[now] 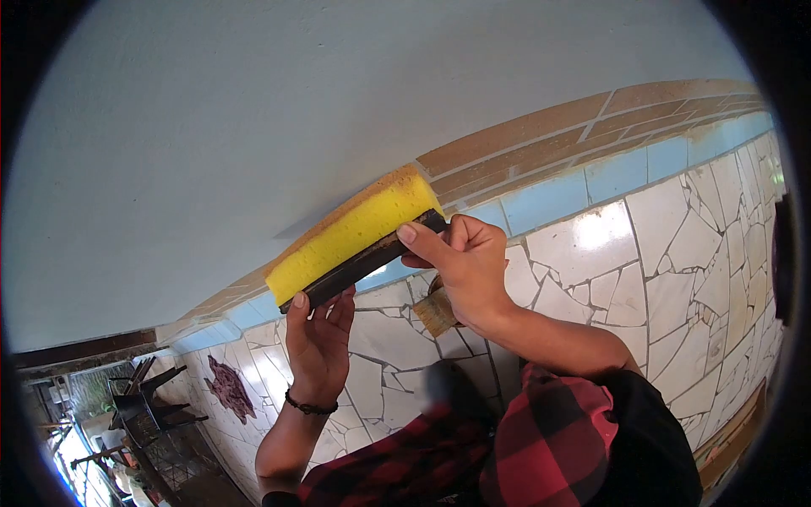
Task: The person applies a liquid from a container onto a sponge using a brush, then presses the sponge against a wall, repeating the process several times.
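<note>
A sponge float [363, 245], a long yellow sponge on a black backing, is gripped between my two hands. Brown paint or dirt coats the sponge's far edge, which lies along the lower part of the wall. My left hand [319, 359], with a dark bracelet at the wrist, pinches the backing's left end between thumb and fingers. At the right end, my right hand [469, 270] clasps the same backing, thumb on top. Below the right hand, a tan, bristly-looking block [436, 313] shows on the floor, partly hidden by that hand.
The grey-white wall [253, 101] has a brown brick-pattern band [524, 156] low down, above light blue tiles [545, 201]. Broken-stone paving [583, 253] covers the floor. A crumpled dark red cloth [230, 389] and a black chair [148, 401] are at the left.
</note>
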The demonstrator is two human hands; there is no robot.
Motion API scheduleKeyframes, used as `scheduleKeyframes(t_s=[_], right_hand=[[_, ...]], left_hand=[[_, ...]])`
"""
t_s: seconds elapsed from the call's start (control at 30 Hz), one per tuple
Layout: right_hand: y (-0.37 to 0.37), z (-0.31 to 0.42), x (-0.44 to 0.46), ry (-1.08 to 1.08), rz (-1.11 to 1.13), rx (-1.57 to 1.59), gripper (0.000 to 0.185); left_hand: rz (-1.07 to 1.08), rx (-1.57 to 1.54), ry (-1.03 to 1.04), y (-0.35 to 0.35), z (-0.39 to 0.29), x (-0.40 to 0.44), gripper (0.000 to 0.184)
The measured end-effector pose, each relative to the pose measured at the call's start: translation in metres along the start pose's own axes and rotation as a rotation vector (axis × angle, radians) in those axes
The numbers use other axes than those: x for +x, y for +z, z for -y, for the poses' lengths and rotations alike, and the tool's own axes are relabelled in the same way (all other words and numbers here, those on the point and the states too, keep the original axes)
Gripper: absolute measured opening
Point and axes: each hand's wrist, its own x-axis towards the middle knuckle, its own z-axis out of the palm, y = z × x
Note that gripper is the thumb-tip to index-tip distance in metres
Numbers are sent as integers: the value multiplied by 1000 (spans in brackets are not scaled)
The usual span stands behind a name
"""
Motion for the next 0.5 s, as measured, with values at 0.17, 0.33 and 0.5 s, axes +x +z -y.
scheduleKeyframes(t_s=[0.17, 0.33, 0.5], right_hand=[[0, 0, -1, -2, 3, -9, 52], [0, 0, -1, -11, 2, -8, 52], [1, -1, -1, -11, -4, 8, 52]], left_hand=[[-5, -3, 3, 1, 0, 0, 52], [-21, 1, -2, -1, 1, 1, 53], [-15, -1, -9, -1, 1, 1, 54]])
